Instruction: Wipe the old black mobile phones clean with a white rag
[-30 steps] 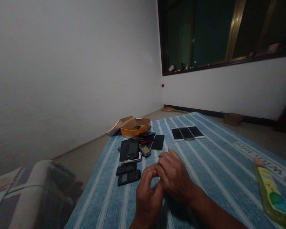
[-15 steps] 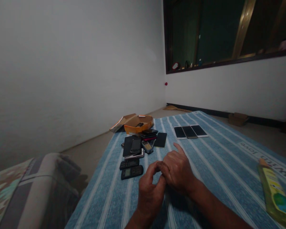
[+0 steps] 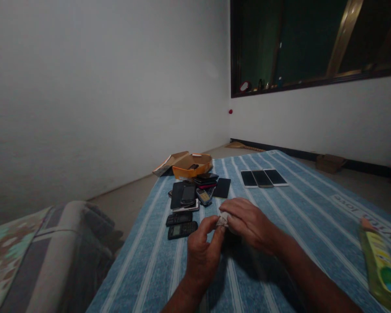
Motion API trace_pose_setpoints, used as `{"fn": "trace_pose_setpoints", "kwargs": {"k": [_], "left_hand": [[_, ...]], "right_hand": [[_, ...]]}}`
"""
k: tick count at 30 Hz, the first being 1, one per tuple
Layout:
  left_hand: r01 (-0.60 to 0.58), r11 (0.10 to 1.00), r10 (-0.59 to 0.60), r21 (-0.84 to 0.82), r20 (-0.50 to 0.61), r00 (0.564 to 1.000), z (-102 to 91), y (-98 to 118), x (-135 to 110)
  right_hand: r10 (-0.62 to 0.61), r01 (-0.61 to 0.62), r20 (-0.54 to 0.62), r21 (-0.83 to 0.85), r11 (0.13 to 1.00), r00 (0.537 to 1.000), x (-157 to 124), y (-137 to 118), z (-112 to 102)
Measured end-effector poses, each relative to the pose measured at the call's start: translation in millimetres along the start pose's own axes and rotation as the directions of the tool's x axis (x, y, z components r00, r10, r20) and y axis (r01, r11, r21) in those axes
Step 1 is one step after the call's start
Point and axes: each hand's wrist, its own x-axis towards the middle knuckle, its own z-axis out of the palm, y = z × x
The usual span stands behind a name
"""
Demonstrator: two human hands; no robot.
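My left hand (image 3: 201, 252) is closed, its thumb and fingers pinching the near edge of a crumpled whitish wad (image 3: 223, 218), perhaps cloth or tissue. My right hand (image 3: 247, 222) curls over the same wad from the other side, and part of the wad is hidden in it. Left of the hands, a black keypad phone (image 3: 182, 230) lies on the blue striped cloth (image 3: 150, 248), close to another dark keypad phone (image 3: 179, 218). Beyond them is a pile with a dark touchscreen phone (image 3: 188, 194) and a blue-grey keypad phone (image 3: 203, 196).
An open orange cardboard box (image 3: 185, 173) stands behind the pile. Three phones (image 3: 263, 178) lie side by side farther right. A bottle of yellow-green liquid (image 3: 379, 265) lies at the right. A draped blanket (image 3: 68, 248) is at the lower left.
The whitish wad now shows between my hands, where none was visible before. My right hand's raised finger has folded down around it. The view has shifted slightly.
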Motion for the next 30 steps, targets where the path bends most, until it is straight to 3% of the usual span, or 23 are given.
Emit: {"fn": "trace_pose_setpoints", "kwargs": {"k": [6,13,26,30], "left_hand": [[0.06,0.998,-0.059,-0.02,0.036,0.998,-2.8,-5.3,2.0],[0.14,0.984,-0.124,-0.111,0.141,0.982,-1.8,-1.7,3.9],[0.258,0.961,-0.23,-0.097,0.23,0.945,-3.2,-8.4,9.6],[0.288,0.951,-0.249,-0.111,0.27,0.93,-3.3,-7.8,10.5]], "right_hand": [[0.056,-0.077,0.113,0.196,0.977,0.992,-4.0,10.1,-18.5],[0.124,-0.142,0.152,0.114,0.983,0.981,-0.6,6.7,-11.5],[-0.047,0.047,0.005,-0.049,0.998,0.999,-3.6,14.1,10.1],[-0.049,0.049,0.033,-0.013,0.999,0.998,-1.9,13.0,8.8]]}}
